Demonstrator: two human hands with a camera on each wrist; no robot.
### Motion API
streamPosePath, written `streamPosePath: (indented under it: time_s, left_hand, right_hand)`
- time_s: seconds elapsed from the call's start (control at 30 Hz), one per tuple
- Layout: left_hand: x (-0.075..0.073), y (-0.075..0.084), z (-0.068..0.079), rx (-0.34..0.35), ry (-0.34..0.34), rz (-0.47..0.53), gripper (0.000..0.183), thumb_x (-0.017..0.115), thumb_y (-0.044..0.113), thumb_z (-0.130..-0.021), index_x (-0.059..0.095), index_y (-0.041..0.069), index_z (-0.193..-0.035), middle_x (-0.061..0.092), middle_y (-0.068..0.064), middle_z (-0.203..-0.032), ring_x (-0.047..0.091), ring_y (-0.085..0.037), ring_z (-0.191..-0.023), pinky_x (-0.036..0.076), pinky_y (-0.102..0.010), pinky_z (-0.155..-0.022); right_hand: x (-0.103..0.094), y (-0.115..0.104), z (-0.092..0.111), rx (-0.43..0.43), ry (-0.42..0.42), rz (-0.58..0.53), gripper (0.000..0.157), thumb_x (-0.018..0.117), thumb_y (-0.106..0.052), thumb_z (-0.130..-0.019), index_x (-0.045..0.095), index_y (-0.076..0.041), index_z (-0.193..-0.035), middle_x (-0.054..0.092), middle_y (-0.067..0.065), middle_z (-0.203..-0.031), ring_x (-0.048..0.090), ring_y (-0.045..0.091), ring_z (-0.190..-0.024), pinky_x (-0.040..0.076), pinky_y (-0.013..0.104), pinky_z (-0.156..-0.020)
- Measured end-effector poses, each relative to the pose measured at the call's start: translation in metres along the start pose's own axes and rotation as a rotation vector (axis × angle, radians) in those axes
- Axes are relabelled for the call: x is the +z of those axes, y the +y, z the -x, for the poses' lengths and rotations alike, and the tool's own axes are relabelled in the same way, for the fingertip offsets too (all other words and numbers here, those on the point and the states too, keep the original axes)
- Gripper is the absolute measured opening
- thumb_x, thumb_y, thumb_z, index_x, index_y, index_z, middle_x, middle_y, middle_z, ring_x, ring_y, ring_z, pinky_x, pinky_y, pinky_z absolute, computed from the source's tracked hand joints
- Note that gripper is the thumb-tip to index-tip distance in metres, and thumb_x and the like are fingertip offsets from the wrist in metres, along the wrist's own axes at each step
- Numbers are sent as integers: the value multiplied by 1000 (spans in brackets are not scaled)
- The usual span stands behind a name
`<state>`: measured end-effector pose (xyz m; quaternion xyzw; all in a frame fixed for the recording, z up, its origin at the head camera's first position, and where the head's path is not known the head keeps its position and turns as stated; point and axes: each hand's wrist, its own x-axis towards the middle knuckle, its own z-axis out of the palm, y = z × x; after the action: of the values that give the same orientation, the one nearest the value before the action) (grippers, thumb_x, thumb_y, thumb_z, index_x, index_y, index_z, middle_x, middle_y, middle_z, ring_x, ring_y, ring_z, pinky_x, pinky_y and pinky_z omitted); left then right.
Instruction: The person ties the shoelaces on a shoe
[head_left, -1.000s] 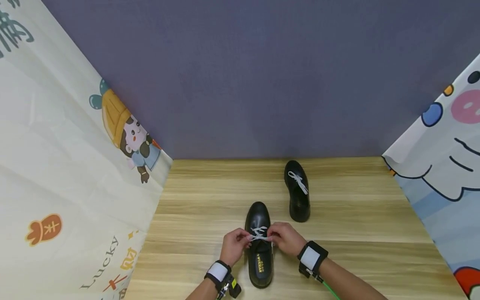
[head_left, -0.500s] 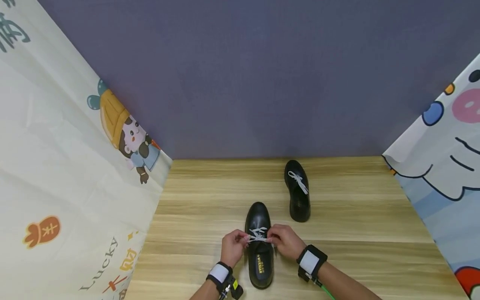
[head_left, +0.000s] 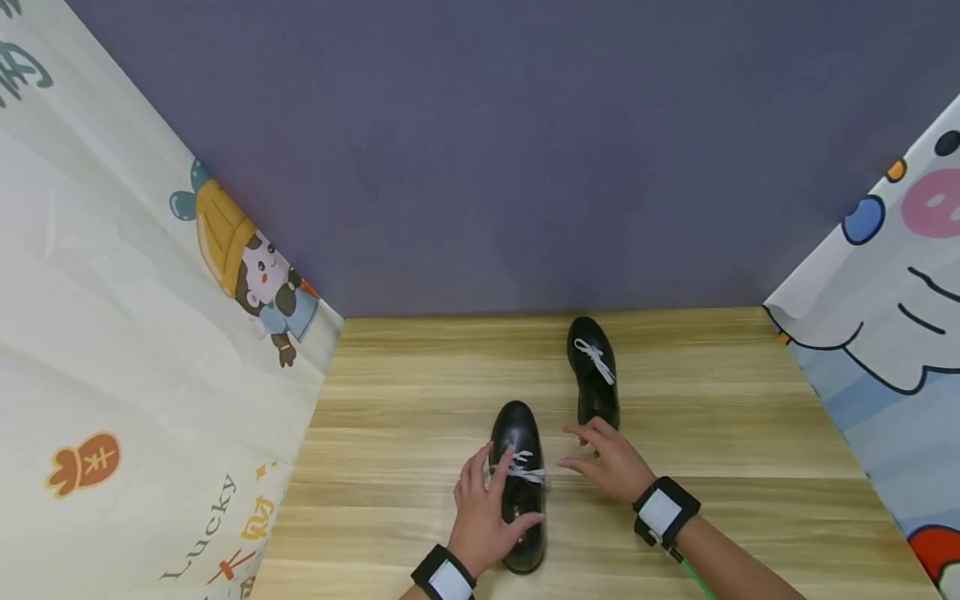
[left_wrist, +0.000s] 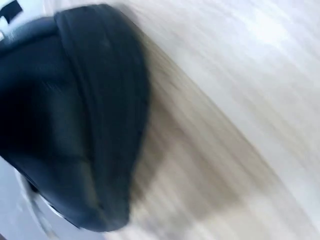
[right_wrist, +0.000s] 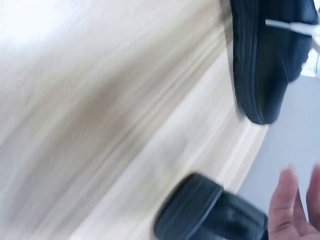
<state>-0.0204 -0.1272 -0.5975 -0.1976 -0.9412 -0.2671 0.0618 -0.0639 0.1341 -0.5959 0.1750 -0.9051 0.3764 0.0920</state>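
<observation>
A black leather shoe [head_left: 516, 425] lies toe away on the wood-look surface, its white lace [head_left: 527, 474] lying across the front. Over its left side spreads my left hand [head_left: 483, 512], fingers extended and thumb above the insole; the hand partly hides the shoe opening. My right hand [head_left: 611, 462] is off to the right with nothing in it, thumb and fingers apart, overlapping the heel of a second black shoe [head_left: 583, 367]. That one has a white lace bow [head_left: 594, 360] on top. The left wrist view shows the near shoe's heel [left_wrist: 110, 100] large and blurred.
The wood-grain surface [head_left: 420, 367] ends at a grey-purple panel [head_left: 480, 167] behind the far shoe. Printed white sheets flank it, with a cartoon figure [head_left: 266, 275] on the left one. Each wrist wears a black strap [head_left: 666, 512]; a green cable runs from the right one.
Both hands have let go of the lace on the near shoe. The right hand has moved right and slightly up; the left has spread its fingers over the shoe's side.
</observation>
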Motion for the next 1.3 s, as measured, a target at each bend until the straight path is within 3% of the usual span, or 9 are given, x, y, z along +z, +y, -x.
streamPosePath:
  time_s: [0.17, 0.33, 0.47, 0.63, 0.87, 1.3]
  left_hand:
    - [5, 22, 10, 41, -59, -111, 109, 78, 70, -71, 27, 31, -159, 9, -15, -165, 25, -58, -138, 40, -77, -86]
    - [11, 38, 18, 8, -146, -155, 103, 74, 74, -71, 34, 33, -157, 1, -14, -168, 25, -66, -135, 44, -78, -78]
    - [16, 42, 18, -38, -181, -192, 98, 78, 68, -73, 38, 31, -155, 1, -17, -167, 30, -70, -129, 53, -66, -72]
    - [21, 41, 15, -45, -203, -193, 83, 81, 48, -78, 47, 26, -150, 6, -20, -166, 43, -67, -120, 55, -40, -53]
    - [24, 34, 1, -16, -174, -213, 72, 81, 41, -79, 54, 26, -144, 15, -20, -164, 48, -62, -117, 50, -32, -45]
    - [31, 21, -45, 8, -114, -207, 70, 83, 37, -77, 58, 24, -141, 22, -22, -161, 50, -61, -115, 52, -35, -47]
  right_hand:
    - [-9, 8, 0, -12, 55, 81, 66, 87, -30, -77, 60, -12, -134, 43, 4, -99, 45, 17, -79, 40, 26, -65]
    - [-12, 14, -2, -57, 124, 132, 76, 90, -28, -72, 57, -12, -138, 44, 15, -114, 48, 27, -97, 49, 40, -75]
    - [-12, 16, -3, -80, 145, 129, 75, 90, -28, -72, 58, -9, -137, 43, 22, -123, 43, 39, -114, 47, 54, -86]
    - [-12, 18, -3, -62, 136, 122, 74, 89, -31, -74, 58, -11, -139, 42, 23, -126, 39, 41, -118, 44, 57, -90]
    - [-12, 20, -3, -59, 155, 121, 75, 90, -23, -72, 58, -10, -138, 42, 25, -127, 39, 42, -118, 43, 57, -89]
    - [-12, 25, -2, 13, 180, 121, 78, 89, -19, -75, 52, -15, -143, 37, 30, -139, 35, 49, -125, 42, 63, -88]
